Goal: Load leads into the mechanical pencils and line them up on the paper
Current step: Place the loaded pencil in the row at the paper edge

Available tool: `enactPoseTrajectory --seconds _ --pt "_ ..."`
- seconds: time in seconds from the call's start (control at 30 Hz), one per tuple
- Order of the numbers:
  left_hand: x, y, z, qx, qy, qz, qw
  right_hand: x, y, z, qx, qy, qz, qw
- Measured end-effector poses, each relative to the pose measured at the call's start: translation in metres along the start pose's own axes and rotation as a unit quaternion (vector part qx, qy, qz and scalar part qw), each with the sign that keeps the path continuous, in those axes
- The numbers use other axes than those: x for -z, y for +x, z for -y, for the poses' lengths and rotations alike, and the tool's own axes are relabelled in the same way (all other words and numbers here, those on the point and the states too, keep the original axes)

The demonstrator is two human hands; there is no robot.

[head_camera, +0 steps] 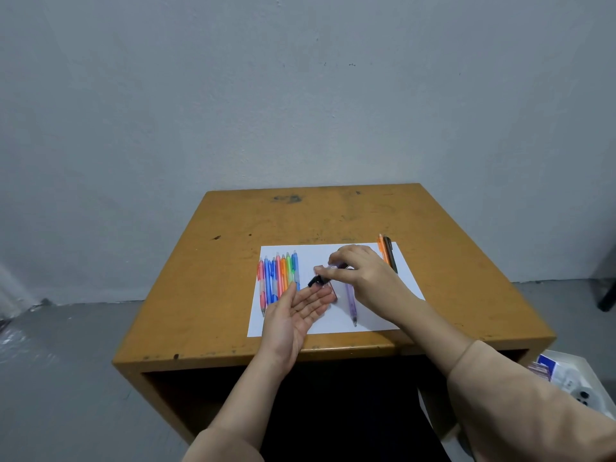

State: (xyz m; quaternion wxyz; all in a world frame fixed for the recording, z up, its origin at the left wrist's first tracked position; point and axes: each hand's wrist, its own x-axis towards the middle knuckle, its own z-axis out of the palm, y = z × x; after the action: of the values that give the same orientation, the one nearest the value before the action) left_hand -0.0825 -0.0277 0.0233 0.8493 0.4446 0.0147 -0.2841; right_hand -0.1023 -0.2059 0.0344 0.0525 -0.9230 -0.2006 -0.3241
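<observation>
A white paper [373,315] lies on the wooden desk [333,215]. Several coloured mechanical pencils [278,278] lie side by side on its left part. A purple pencil [350,303] lies near the middle, tip toward me. An orange and a dark pencil [386,253] rest at the paper's far right corner. My right hand [363,275] holds a small clear lead case with a black cap [320,279], tilted down to the left. My left hand [300,310] is held flat, palm up, just under the case's black end. A reddish thing beneath the fingers is mostly hidden.
The desk stands against a grey wall, with a grey floor on both sides. A white tray [566,378] with a blue-and-white box and small items sits low at the right. A dark leg of some furniture shows at the far right edge.
</observation>
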Motion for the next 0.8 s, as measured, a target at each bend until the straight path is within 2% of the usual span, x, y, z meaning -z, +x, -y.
enactPoseTrajectory --seconds 0.13,0.3,0.53,0.8 --pt "0.0 -0.0008 -0.001 0.005 -0.001 0.0 1.0 0.0 0.0019 -0.003 0.016 -0.016 0.003 1.0" --pt "0.0007 -0.0008 -0.0008 0.0 -0.005 0.0 1.0 0.0007 0.0007 0.0014 -0.027 0.015 -0.003 1.0" --pt "0.0001 -0.0003 -0.0008 0.006 -0.002 -0.001 1.0 0.0006 -0.0007 -0.0017 0.007 -0.052 0.034 0.998" --pt "0.0006 0.0003 -0.0003 0.0 -0.006 0.0 1.0 0.0006 -0.0017 0.0026 -0.01 -0.024 0.046 0.999"
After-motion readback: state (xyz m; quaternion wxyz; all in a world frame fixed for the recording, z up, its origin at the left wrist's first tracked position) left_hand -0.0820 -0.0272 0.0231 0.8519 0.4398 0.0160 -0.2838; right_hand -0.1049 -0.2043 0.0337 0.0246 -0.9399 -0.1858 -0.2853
